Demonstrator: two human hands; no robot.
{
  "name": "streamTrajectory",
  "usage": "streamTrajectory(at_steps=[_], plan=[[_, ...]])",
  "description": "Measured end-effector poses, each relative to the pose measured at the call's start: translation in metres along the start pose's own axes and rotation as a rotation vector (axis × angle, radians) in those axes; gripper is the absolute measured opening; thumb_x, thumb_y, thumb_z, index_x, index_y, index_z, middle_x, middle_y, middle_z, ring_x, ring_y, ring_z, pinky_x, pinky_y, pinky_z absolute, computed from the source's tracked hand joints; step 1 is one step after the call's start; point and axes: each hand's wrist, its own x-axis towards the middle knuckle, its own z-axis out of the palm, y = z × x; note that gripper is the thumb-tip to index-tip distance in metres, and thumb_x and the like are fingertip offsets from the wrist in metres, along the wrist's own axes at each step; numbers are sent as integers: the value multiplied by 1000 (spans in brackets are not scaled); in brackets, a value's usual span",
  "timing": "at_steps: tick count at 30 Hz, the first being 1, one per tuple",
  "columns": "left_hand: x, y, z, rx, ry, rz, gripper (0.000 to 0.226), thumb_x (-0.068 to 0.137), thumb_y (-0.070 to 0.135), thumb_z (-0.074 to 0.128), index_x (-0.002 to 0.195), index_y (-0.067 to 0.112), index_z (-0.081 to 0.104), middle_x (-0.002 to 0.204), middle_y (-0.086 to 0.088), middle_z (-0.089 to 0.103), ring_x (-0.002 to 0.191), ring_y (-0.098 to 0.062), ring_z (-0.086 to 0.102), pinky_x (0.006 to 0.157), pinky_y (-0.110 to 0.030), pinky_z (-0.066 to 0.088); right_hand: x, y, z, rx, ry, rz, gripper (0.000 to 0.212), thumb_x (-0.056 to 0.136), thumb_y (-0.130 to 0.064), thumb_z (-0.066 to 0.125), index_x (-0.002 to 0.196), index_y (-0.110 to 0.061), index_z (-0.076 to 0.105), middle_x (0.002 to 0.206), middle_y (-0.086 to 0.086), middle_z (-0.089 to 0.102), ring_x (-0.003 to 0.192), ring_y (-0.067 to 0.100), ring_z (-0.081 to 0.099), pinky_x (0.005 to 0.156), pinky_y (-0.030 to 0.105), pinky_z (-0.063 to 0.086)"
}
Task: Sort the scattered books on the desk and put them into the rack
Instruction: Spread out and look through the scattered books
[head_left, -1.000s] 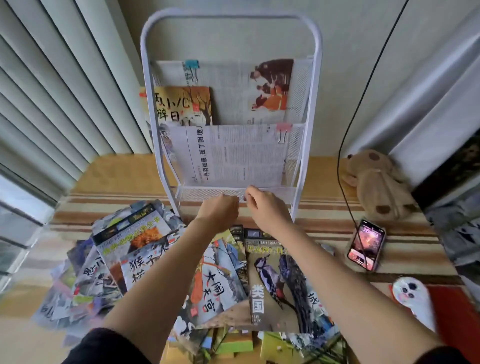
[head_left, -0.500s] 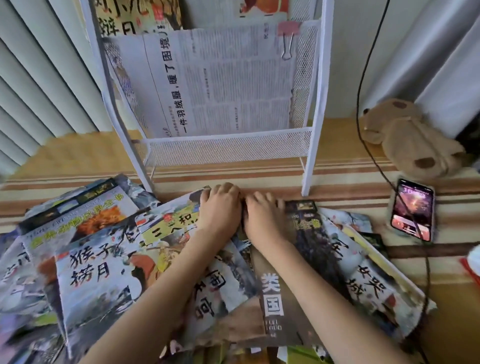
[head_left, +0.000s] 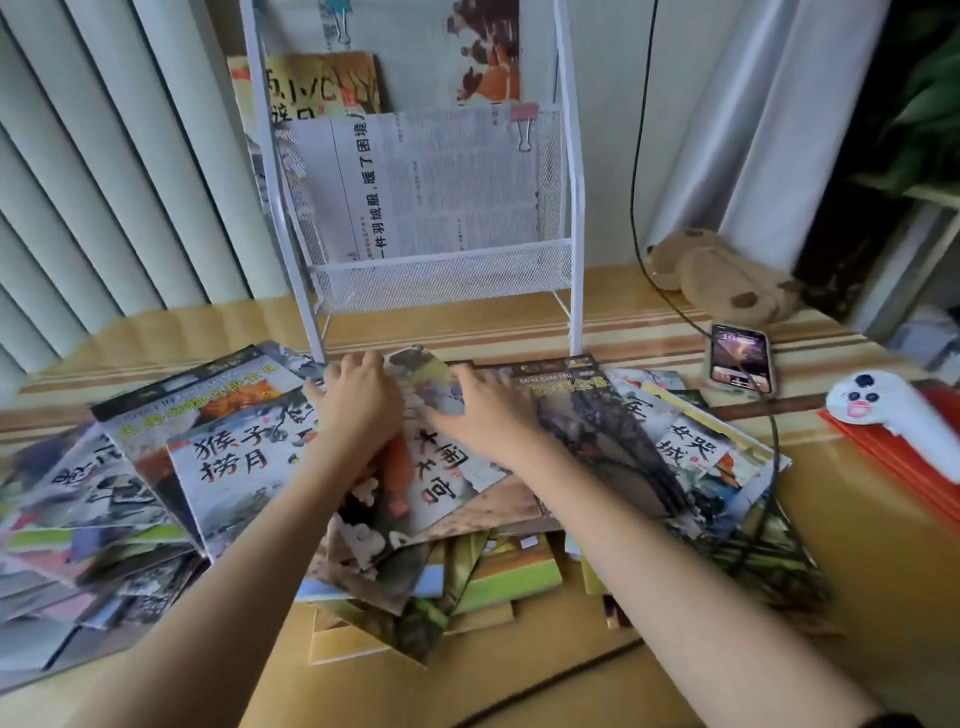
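A heap of picture books covers the near half of the desk. On top in the middle lies a book with red and black brush characters, its far corner slightly raised. My left hand rests on its left edge, fingers loosely bent toward the far side. My right hand presses on the cover with spread, straight fingers. Behind the pile stands the white mesh rack, holding a clipped newspaper in the lower pocket and a yellow book higher up.
A lit phone lies to the right on a black cable. A brown plush toy sits by the curtain. A white toy rests on a red folder. Vertical blinds stand at the left.
Both hands came down from the rack's lower pocket onto the pile. They have since spread apart over the top middle book, and the right hand's fingers have fanned out.
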Motion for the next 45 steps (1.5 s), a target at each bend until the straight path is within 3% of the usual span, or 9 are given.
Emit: streamTrajectory(at_steps=[6, 12, 14, 17, 21, 23, 27, 36, 45], plan=[[-18, -38, 4, -132, 52, -190, 53, 94, 39, 41, 133, 3, 41, 140, -27, 38, 132, -40, 32, 111, -48, 22, 2, -9, 15, 17, 98, 57, 61, 85, -65, 44, 128, -21, 41, 133, 12, 48, 124, 34, 38, 102, 50, 30], [-11, -53, -1, -1018, 284, -273, 41, 88, 9, 55, 128, 14, 49, 125, -8, 53, 108, -31, 58, 76, -34, 49, 9, -1, 25, 209, 264, 97, 55, 79, -59, 57, 122, -27, 44, 122, 7, 56, 115, 33, 41, 92, 43, 35], [-8, -61, -7, -1416, 236, -351, 40, 89, 0, 53, 126, 12, 47, 126, -9, 53, 105, -27, 61, 74, -30, 55, 9, 2, 27, 248, 336, 115, 53, 78, -56, 62, 118, -25, 46, 114, 7, 59, 108, 31, 45, 83, 38, 34], [-10, -62, -12, -1750, -3, -377, 17, 94, 7, 51, 111, 8, 51, 87, -7, 62, 76, -19, 62, 57, -23, 53, 10, 6, 27, 320, 387, 129, 51, 79, -52, 65, 114, -21, 44, 105, 4, 62, 99, 31, 52, 75, 35, 38], [-19, -57, -12, -1651, -334, -202, 32, 89, 34, 56, 103, 7, 67, 96, -13, 72, 85, -26, 69, 78, -37, 53, 9, 6, 28, 355, 450, 110, 48, 80, -45, 67, 111, -16, 45, 97, 6, 63, 94, 33, 54, 69, 35, 39], [-21, -58, -11, -1606, -373, -119, 25, 90, 18, 57, 111, 6, 64, 102, -17, 71, 89, -31, 69, 76, -37, 58, 8, 6, 28, 404, 471, 115, 45, 81, -40, 68, 111, -15, 45, 94, 6, 61, 94, 34, 53, 70, 38, 43], [-23, -56, -4, -1597, -215, -103, 29, 86, -9, 56, 109, 9, 62, 93, -15, 73, 77, -29, 72, 62, -35, 59, 3, 5, 24, 478, 559, 83, 40, 83, -30, 67, 114, -14, 47, 104, 6, 58, 100, 29, 47, 73, 36, 41], [-21, -51, 1, -1516, 115, -118, 16, 77, 11, 74, 84, 25, 71, 91, -8, 75, 84, -27, 72, 76, -40, 57, 0, 6, 15, 517, 521, 121, 40, 88, -36, 60, 117, -12, 48, 72, -8, 47, 75, 24, 53, 64, 37, 46], [-19, -47, 0, -1325, 121, -105, 35, 101, 36, 38, 84, 21, 63, 69, 6, 73, 62, -7, 69, 54, -19, 54, 0, 7, -3, 164, 722, 92, 45, 85, -31, 63, 129, -39, 53, 111, 4, 59, 105, 29, 46, 91, 43, 30]])
